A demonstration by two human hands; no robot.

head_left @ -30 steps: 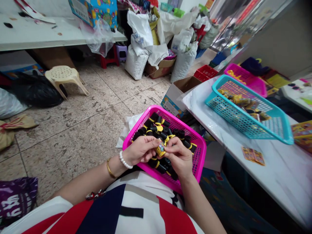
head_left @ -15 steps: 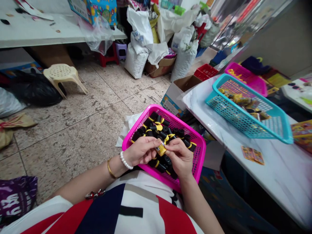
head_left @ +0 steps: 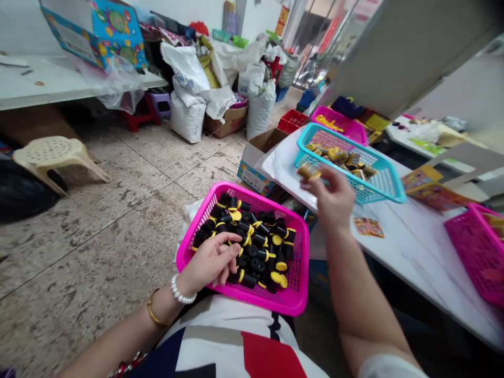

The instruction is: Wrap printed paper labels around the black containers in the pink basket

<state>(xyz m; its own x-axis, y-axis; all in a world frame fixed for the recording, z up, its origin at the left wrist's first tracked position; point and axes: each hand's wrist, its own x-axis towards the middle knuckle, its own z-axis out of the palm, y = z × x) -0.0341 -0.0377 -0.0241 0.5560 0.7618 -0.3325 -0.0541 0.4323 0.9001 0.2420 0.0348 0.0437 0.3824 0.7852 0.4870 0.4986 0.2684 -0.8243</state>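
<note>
"What does the right hand (head_left: 336,197) have?"

"One gold-coloured piece (head_left: 309,171), near its fingertips. The fingers are closed just enough to hold it, in front of the near end of the teal basket (head_left: 374,196). A light pinch probably suits something so small and leaves most of its side uncovered."

"And the left hand (head_left: 214,257)?"

"Over the pink basket (head_left: 260,303), half curled, thumb close to the fingers. I can't tell whether it has hold of anything — the palm is turned from view."

"Why is that basket on the lap?"

"Likely for short reach: the black pieces (head_left: 258,240) lie loose, right under the hands. Their yellow ends point every way, so I'd guess they were simply dropped in."

"The teal one is on the table (head_left: 417,247), though."

"Yes, on the right-hand side, within that arm's reach. It has similar gold-coloured pieces (head_left: 338,154) in it, heaped — perhaps to hold them apart from the black ones."

"And the cards (head_left: 368,227)?"

"Flat on the table, near the teal basket's front side, probably where they can be picked up easily."
</note>
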